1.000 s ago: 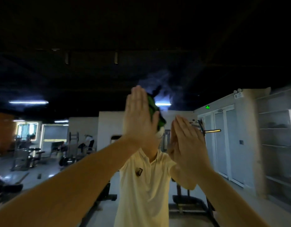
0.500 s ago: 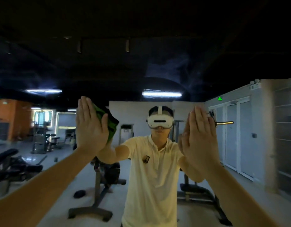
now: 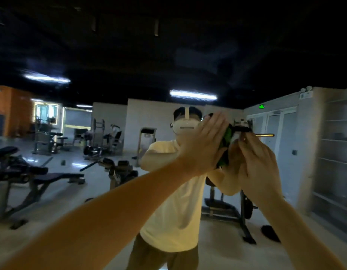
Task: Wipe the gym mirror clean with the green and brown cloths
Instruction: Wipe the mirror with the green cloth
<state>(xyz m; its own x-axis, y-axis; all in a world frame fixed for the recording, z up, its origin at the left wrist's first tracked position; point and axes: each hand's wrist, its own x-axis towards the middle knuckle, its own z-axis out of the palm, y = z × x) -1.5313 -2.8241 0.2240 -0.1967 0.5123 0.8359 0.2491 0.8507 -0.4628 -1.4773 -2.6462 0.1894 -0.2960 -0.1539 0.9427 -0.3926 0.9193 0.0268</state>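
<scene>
Mid-wipe: the left hand (image 3: 205,147) lies flat, fingers straight, pressing the green cloth (image 3: 226,145) against the mirror (image 3: 129,55) at head height. The right hand (image 3: 255,166) is spread flat just beside it, the brown cloth probably hidden underneath. Next, I'd judge, both sweep onto unwiped glass with even pressure.

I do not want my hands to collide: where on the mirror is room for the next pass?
Free: the stretch of mirror left of the left hand, and the glass above both hands. Crowded: to its right, where the green cloth sits close beside the right hand.
</scene>
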